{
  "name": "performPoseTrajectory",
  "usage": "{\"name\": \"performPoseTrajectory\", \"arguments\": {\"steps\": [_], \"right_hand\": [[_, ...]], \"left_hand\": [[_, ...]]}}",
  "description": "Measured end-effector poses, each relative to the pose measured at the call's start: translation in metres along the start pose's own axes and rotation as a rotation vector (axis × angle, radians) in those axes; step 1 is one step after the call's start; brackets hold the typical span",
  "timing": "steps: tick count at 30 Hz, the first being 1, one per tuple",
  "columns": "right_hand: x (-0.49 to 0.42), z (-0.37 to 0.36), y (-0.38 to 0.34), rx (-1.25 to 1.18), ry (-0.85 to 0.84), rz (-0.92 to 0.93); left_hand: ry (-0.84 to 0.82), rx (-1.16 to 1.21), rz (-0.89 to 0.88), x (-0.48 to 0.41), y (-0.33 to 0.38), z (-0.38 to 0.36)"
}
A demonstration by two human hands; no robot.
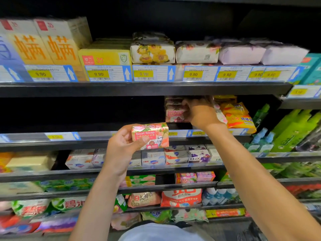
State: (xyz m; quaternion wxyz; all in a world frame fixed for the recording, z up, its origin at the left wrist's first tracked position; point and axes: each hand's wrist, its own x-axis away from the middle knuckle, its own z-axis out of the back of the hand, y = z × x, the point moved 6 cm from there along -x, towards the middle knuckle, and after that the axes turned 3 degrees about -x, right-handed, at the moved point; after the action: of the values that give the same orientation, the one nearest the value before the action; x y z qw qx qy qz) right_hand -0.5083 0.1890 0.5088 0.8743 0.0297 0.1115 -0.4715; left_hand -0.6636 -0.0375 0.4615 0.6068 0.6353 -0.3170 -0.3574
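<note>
Your left fingers [144, 140] curl round a soap bar [152, 133], thumb pressed on its front. The left hand [121, 148] holds it in the air just in front of the shelf [97, 137] edge. Its long axis runs left to right, nearly level, with the label facing you and reading upright. Your right hand [199, 113] is further in, its fingers curled round the upper bars of the stack [174, 113], which sits beside the yellow packs [238, 119]. I judge the stocking partly done: several bars are stacked, and this one is not yet placed.
</note>
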Motion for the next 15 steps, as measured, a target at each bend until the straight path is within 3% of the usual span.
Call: {"name": "performPoseTrajectory", "arguments": {"steps": [7, 11, 15], "right_hand": [[0.027, 0.011, -0.004, -0.025, 0.058, 0.03], [0.065, 0.022, -0.014, -0.307, 0.246, 0.237], [0.086, 0.02, -0.025, -0.539, 0.059, 0.33]], "left_hand": [[-0.007, 0.01, -0.003, -0.003, -0.002, -0.008], [-0.024, -0.008, -0.008, -0.008, -0.002, -0.014], [-0.063, -0.017, -0.019, -0.012, -0.001, -0.025]]}}
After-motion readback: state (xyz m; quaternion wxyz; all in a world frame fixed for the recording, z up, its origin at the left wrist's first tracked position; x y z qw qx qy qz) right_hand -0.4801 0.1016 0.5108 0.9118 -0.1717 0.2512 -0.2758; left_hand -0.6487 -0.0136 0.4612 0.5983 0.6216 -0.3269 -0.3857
